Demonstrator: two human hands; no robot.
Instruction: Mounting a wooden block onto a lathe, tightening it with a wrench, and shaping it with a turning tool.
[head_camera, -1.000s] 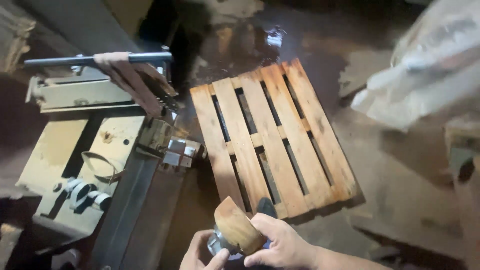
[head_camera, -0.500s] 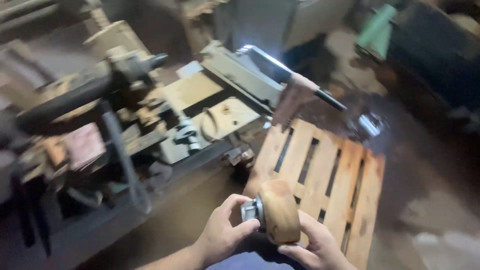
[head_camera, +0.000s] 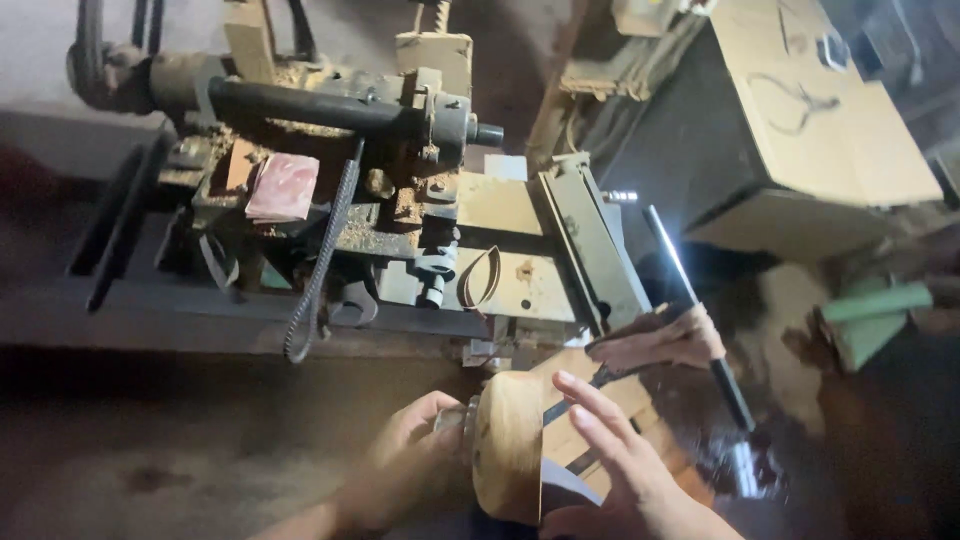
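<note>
I hold a round, pale wooden blank (head_camera: 505, 445) on edge low in the head view, below the lathe. My left hand (head_camera: 400, 465) grips the metal fitting (head_camera: 455, 415) on its left face. My right hand (head_camera: 625, 475) presses the blank's right face with the fingers spread. Another person's hand (head_camera: 660, 342) rests just beyond it, holding a long dark metal bar (head_camera: 690, 305) that slants down to the right.
An old, dusty lathe (head_camera: 400, 200) with a dark spindle shaft (head_camera: 330, 105), a hanging belt (head_camera: 320, 270) and a tan bed plate (head_camera: 520, 285) fills the upper left. A wooden pallet (head_camera: 640, 400) shows behind my hands. A box with a cardboard top (head_camera: 820, 110) stands at upper right.
The view has swung, so the lathe now fills the upper left and the pallet is mostly hidden behind my hands. Both hands still hold the wooden blank. The other person's hand stays on the bar.
</note>
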